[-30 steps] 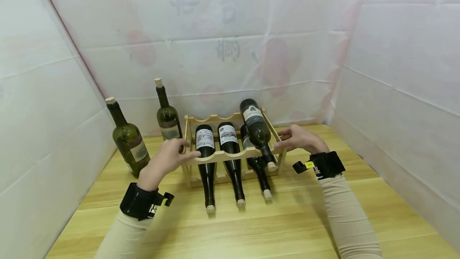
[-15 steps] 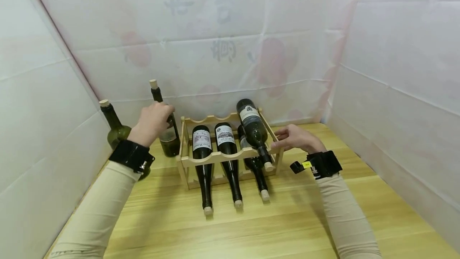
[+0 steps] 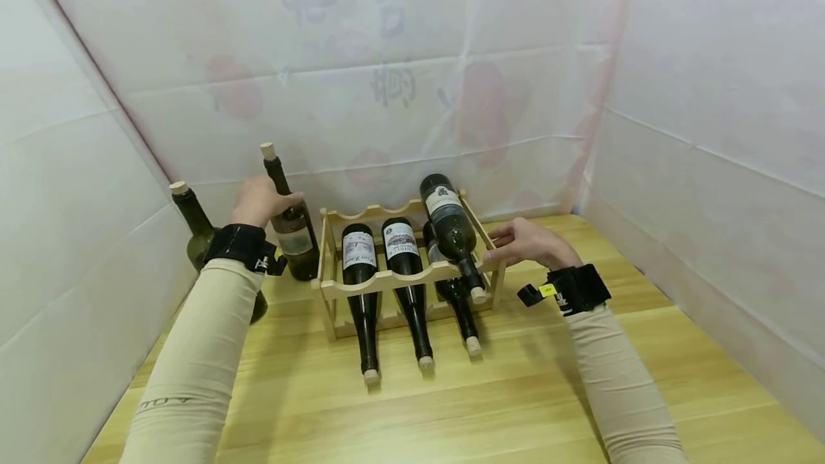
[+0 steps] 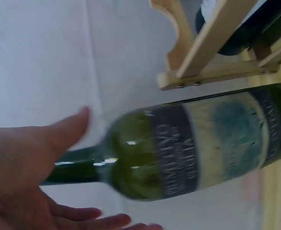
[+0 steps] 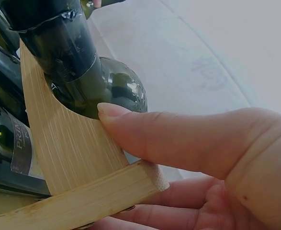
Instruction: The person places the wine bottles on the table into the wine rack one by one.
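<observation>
My left hand (image 3: 255, 200) is at the neck of an upright green wine bottle (image 3: 298, 240), left of the rack. In the left wrist view the thumb and fingers (image 4: 90, 223) spread to either side of the neck, not closed round it. A wooden wine rack (image 3: 393, 281) holds several bottles lying with their corks toward me. My right hand (image 3: 530, 243) grips the rack's right front corner, thumb on the front rail (image 5: 78, 139) and fingers round the outside. Beside the thumb lies the upper right bottle (image 3: 451, 224), resting in the rail's notch.
Another upright corked bottle (image 3: 205, 238) stands farther left, partly behind my left wrist. The wood-grain table (image 3: 412, 421) carries everything. White sheet walls (image 3: 709, 92) close in the back and both sides.
My left hand has left the rack's left front corner and moved left and back to the standing bottle's neck. The right hand stays on the rack.
</observation>
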`<state>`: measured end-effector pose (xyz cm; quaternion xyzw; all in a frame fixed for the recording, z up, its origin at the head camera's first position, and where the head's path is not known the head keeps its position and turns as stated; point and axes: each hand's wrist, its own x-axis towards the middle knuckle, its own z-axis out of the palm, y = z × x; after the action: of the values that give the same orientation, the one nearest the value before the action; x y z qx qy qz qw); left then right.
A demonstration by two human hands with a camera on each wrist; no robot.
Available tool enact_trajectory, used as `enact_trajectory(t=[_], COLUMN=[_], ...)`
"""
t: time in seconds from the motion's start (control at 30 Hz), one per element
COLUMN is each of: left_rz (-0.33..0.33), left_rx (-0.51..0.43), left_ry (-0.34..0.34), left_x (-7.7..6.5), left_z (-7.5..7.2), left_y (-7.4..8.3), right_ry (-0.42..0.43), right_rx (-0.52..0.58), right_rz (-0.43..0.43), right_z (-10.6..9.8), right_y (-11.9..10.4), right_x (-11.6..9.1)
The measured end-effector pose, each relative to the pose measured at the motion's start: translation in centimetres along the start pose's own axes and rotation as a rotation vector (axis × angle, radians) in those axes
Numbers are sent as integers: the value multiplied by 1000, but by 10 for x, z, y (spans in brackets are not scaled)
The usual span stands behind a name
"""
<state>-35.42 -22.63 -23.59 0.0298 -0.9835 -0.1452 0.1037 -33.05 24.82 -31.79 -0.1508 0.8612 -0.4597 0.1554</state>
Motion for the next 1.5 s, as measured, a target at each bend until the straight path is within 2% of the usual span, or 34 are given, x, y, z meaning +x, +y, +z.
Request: enact_trajectory(t=[0.2, 0.27, 0.37, 0.47, 0.6, 0.67, 0.83, 0.9, 0.97, 1.13, 1.23, 1.3, 1.37, 1.43, 1.5], left_rz=[-169, -202, -221, -225, -220, -199, -153, -150, -127, -133, -150, -140, -130, -113, -107], left_rx=[8, 13, 8, -7, -48, -74, -293, -359, -335, -133, -93, -98, -110, -129, -188], left_ry=[162, 210, 239, 217, 134, 67, -168, -222, -200, 8, 90, 108, 100, 65, 9], left_x=[14, 17, 19, 18, 14, 12, 9, 7, 6, 6, 5, 4, 3, 3, 2], left_z=[24, 27, 27, 22, 12, 7, -3, -4, -2, 11, 17, 18, 17, 15, 11], left_y=[-9, -11, -10, -8, -5, -6, -6, -5, -3, 1, 0, -2, -3, -4, -5], right_ry=[0, 0, 0, 6, 7, 2, -7, -11, -10, 5, 9, 9, 8, 12, 9], right_rx=[2, 5, 10, -8, -29, -31, -42, -48, -51, -40, -40, -40, -46, -41, -48], right_rz=[5, 10, 12, 9, 7, 5, 1, -4, -8, 7, 15, 14, 12, 18, 12], right_z=[5, 6, 8, 8, 7, 7, 7, 6, 5, 5, 6, 7, 7, 8, 7], right_y=[-1, -3, -5, -7, -8, -8, -8, -7, -6, -4, -4, -4, -4, -4, -4], right_x=[-2, -2, -2, -3, -3, -2, -2, -3, -3, -3, -3, -3, -3, -3, -3])
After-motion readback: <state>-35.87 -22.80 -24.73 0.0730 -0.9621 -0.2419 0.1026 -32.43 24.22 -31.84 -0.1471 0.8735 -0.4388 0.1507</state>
